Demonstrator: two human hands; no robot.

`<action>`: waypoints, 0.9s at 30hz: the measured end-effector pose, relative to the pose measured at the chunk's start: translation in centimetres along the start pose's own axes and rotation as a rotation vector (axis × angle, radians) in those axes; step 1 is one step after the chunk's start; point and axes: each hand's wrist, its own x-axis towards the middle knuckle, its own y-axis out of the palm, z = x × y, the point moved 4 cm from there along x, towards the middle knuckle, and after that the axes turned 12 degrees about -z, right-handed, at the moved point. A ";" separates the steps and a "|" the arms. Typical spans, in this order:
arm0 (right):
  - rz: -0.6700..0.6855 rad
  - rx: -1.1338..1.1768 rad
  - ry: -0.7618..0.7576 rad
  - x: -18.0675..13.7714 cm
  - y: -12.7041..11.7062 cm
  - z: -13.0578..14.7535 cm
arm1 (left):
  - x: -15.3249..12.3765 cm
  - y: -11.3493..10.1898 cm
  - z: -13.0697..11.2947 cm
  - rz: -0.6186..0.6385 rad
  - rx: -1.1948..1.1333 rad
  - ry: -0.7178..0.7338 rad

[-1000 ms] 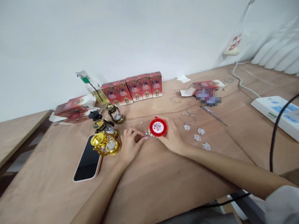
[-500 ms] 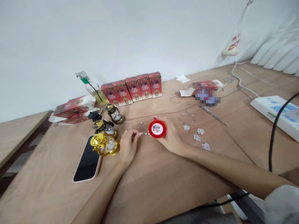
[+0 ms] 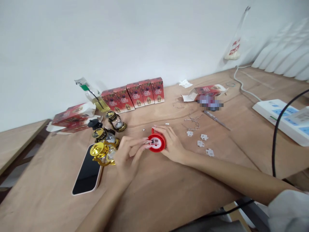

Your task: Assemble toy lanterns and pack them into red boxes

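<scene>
My right hand (image 3: 174, 146) is wrapped round a red lantern (image 3: 162, 149). Its round base faces up, with a white disc set inside the red rim. Over the left part of that disc, my left hand (image 3: 127, 156) has thumb and fingers pinched together; what lies between the fingertips is too small to make out. Just left of this hand stands a gold lantern (image 3: 98, 149), partly covered by it. Behind are a bronze-coloured lantern (image 3: 98, 132), another bronze-coloured lantern (image 3: 116, 121) and a black lantern top (image 3: 94, 123).
A phone (image 3: 87, 177) lies at left. Several red boxes (image 3: 145, 93) stand along the wall near a bottle (image 3: 101, 104). To the right are bent wires (image 3: 191, 122), small white plates (image 3: 201, 144), a screwdriver (image 3: 217, 120), an opened box (image 3: 207, 91) and a power strip (image 3: 280, 117).
My left hand has moved right and up from the table to the lantern's base, its fingers now on the disc. My right hand still holds the lantern. The view has shifted slightly.
</scene>
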 end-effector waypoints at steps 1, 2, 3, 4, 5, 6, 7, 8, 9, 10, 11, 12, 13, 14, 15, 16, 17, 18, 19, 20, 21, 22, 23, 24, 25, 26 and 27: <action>0.003 -0.001 -0.006 0.0 0.0 0.0 | 0.5 0.1 -0.7 0.025 0.006 0.068; 0.006 -0.002 -0.011 0.0 0.1 0.0 | 0.9 0.3 -1.3 0.041 0.014 0.125; 0.009 -0.004 -0.014 0.0 0.1 0.0 | 1.2 0.4 -1.7 0.050 0.023 0.163; 0.012 -0.006 -0.015 0.0 0.1 0.1 | 1.4 0.6 -1.9 0.058 0.034 0.184; 0.013 -0.007 -0.015 0.0 0.1 0.1 | 1.6 0.7 -2.0 0.066 0.048 0.198; 0.014 -0.008 -0.014 0.0 0.1 0.1 | 1.7 0.9 -2.0 0.079 0.065 0.206; 0.015 -0.009 -0.013 0.0 0.1 0.1 | 1.6 1.1 -1.9 0.094 0.082 0.214; 0.016 -0.008 -0.014 0.0 0.1 0.1 | 1.5 1.2 -1.8 0.108 0.099 0.222; 0.014 -0.007 -0.016 0.0 0.1 0.1 | 1.4 1.3 -1.7 0.118 0.115 0.233; 0.013 -0.006 -0.019 0.0 0.0 0.2 | 1.3 1.4 -1.6 0.125 0.132 0.249; 0.011 -0.005 -0.022 0.0 0.0 0.2 | 1.1 1.4 -1.5 0.129 0.150 0.266; 0.010 -0.004 -0.023 0.0 0.0 0.1 | 1.0 1.4 -1.4 0.129 0.167 0.284; 0.011 -0.004 -0.021 0.0 0.0 0.1 | 0.9 1.3 -1.4 0.125 0.182 0.302; 0.014 -0.005 -0.016 0.0 0.0 0.1 | 0.8 1.3 -1.3 0.120 0.197 0.315; 0.015 -0.005 -0.010 0.0 0.0 0.0 | 0.7 1.2 -1.3 0.113 0.213 0.324; 0.015 -0.004 -0.005 0.0 0.1 0.0 | 0.7 1.2 -1.3 0.106 0.227 0.331; 0.012 -0.003 -0.002 0.0 0.1 0.0 | 0.6 1.2 -1.3 0.096 0.242 0.335; 0.009 -0.002 0.000 0.0 0.1 0.0 | 0.6 1.1 -1.4 0.085 0.258 0.335; 0.005 0.000 0.001 -0.1 0.1 0.0 | 0.6 1.1 -1.4 0.073 0.272 0.331; 0.004 0.001 0.001 -0.1 0.1 0.0 | 0.5 1.2 -1.3 0.061 0.284 0.326; 0.004 0.002 0.004 -0.1 0.1 0.0 | 0.5 1.2 -1.3 0.048 0.293 0.319; 0.006 0.001 0.009 0.0 0.1 0.0 | 0.4 1.2 -1.3 0.041 0.301 0.316; 0.008 0.002 0.015 0.0 0.1 0.0 | 0.3 1.3 -1.2 0.037 0.310 0.317; 0.008 0.002 0.020 0.0 0.1 -0.1 | 0.2 1.4 -1.2 0.034 0.321 0.325; 0.006 0.003 0.023 0.0 0.1 -0.1 | 0.1 1.4 -1.2 0.035 0.336 0.339; 0.002 0.004 0.025 0.0 0.1 -0.1 | 0.0 1.5 -1.2 0.037 0.352 0.358; -0.003 0.006 0.025 0.0 0.1 -0.1 | -0.1 1.6 -1.3 0.041 0.367 0.379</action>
